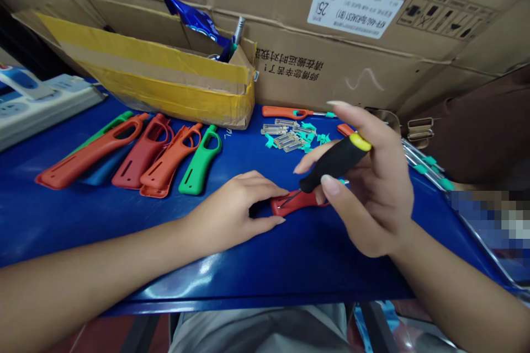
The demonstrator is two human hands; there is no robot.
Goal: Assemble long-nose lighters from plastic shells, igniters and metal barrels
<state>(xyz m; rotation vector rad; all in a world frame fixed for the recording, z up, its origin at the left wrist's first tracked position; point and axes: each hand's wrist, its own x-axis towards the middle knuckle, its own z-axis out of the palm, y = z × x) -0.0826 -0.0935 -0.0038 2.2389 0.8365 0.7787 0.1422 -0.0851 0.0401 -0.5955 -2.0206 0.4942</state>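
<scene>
A red long-necked lighter lies flat on the blue table in front of me. My left hand is closed on its near-left end, thumb on one side and fingers on the other. In my right hand is a screwdriver with a black handle and yellow cap, held at a slant between thumb and fingers. Its thin shaft points down and left, and the tip meets the lighter's handle near the left end. The right palm hides part of the lighter's far end.
Several handle shells, among them a green one, lie to the left. Clear fuel tanks and teal pieces are piled behind my hands, near an orange lighter. A taped carton, a power strip and metal rods surround the workspace.
</scene>
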